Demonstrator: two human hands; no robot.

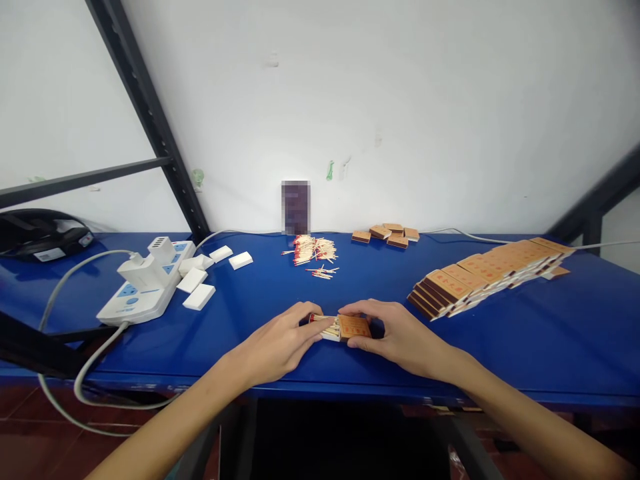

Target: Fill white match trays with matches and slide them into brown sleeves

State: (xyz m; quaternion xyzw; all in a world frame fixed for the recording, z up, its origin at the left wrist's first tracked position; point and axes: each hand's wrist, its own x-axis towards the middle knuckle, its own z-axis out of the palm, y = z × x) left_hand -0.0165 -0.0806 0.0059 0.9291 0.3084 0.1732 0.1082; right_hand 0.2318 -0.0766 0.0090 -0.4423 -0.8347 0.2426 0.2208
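Both hands meet over a brown matchbox (354, 327) near the front of the blue table (525, 333). My right hand (395, 333) wraps its fingers round the box's sleeve. My left hand (283, 343) pinches the white inner tray (327, 328), which sticks out to the left and shows matches with red heads inside. Farther back lies a loose heap of matches (315, 250), with a few strays (324, 271) in front of it.
A long leaning row of matchboxes (487, 273) runs along the right. A few matchboxes (387, 233) lie at the back. A white power strip (150, 283) with plugs, small white blocks (199, 297) and grey cables occupy the left. Black shelf struts stand left and right.
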